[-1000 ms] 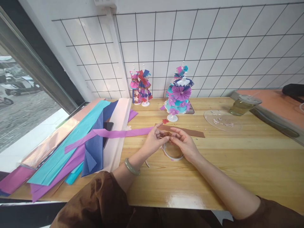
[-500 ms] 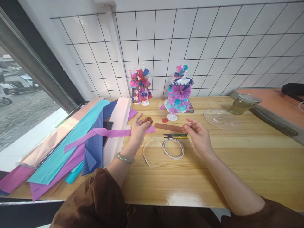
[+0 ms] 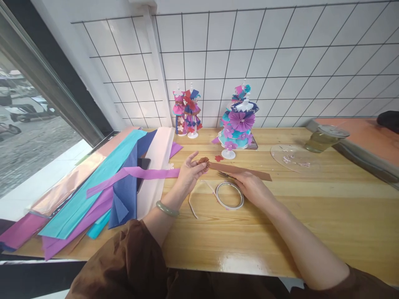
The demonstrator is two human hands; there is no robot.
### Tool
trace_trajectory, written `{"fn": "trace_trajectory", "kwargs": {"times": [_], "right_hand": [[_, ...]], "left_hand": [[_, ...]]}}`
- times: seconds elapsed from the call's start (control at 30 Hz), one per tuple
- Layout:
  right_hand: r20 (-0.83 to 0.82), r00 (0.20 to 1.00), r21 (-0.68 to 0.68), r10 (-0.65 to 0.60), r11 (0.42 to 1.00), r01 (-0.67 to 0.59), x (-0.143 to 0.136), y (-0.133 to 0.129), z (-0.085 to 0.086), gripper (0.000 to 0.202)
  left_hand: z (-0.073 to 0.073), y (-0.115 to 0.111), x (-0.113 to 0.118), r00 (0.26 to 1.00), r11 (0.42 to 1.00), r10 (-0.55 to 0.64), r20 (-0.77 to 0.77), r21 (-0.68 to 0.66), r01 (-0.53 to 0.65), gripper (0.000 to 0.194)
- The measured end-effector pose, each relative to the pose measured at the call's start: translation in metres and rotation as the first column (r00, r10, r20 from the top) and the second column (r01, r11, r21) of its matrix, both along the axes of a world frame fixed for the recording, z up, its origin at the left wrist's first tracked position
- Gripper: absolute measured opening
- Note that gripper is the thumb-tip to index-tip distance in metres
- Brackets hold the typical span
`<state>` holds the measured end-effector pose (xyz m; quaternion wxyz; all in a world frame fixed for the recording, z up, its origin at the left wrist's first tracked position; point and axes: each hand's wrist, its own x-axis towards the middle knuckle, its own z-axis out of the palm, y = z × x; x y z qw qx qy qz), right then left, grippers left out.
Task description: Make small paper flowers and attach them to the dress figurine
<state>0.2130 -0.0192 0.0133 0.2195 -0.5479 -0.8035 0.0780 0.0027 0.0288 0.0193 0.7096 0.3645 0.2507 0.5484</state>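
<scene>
A brown rosette [image 3: 204, 161], pleated into a fan, is held above the table [image 3: 280, 236] near its middle, pinched between the thumb and fingers of the left hand [image 3: 188, 171]. The hands are set apart. By the right hand [image 3: 253, 185] the snips [image 3: 223, 174] are covered, only the dark blades being seen past the fingers; whether they are gripped or merely touched cannot be told from this angle.

Behind the blades a brown strip [image 3: 240, 168] is laid flat, with a red flower [image 3: 219, 158] just beyond it. Nearer the person, a tape roll [image 3: 230, 206] is left with its tail loose between the hands. If the pinch is slackened, the pleats could be sprung open; if the snips are brought in carelessly, the paper or a fingertip could be nicked. The tape tail could be snagged by a wrist swept low.

To the left, a purple strip [image 3: 156, 173] is stretched over the paper stack [image 3: 93, 178], and could be dragged by the left forearm. Farther back, dress forms [image 3: 238, 124] are stood along the wall. At the right, beads are held on a plate [image 3: 278, 161] near a cup [image 3: 324, 140]; were the cup knocked, they could be wetted.
</scene>
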Motion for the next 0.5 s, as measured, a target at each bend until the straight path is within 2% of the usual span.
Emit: {"fn": "trace_trajectory", "kwargs": {"times": [0.07, 0.13, 0.23, 0.33, 0.5], "right_hand": [[-0.039, 0.999, 0.029, -0.033, 0.999, 0.034, 0.0, 0.0, 0.0, 0.041], [-0.161, 0.983, 0.053, -0.093, 0.993, 0.103, -0.001, 0.0, -0.003, 0.038], [-0.45, 0.876, -0.043, -0.172, 0.984, 0.172, -0.006, -0.003, -0.004, 0.033], [-0.609, 0.758, -0.203, -0.234, 0.97, 0.137, -0.014, -0.008, 0.001, 0.036], [-0.675, 0.704, -0.283, -0.222, 0.959, 0.031, -0.024, -0.018, 0.012, 0.037]], "left_hand": [[0.001, -0.001, 0.001, 1.0, 1.0, -0.007, -0.014, -0.011, 0.007, 0.061], [0.003, -0.003, 0.002, 0.999, 0.999, -0.023, -0.033, -0.022, 0.022, 0.063], [0.004, -0.006, 0.005, 0.996, 0.997, -0.077, -0.044, -0.022, 0.077, 0.066], [0.003, -0.01, 0.007, 0.989, 0.99, -0.143, -0.042, -0.002, 0.143, 0.064], [0.003, -0.016, 0.009, 0.976, 0.976, -0.216, -0.032, 0.018, 0.216, 0.06]]}}
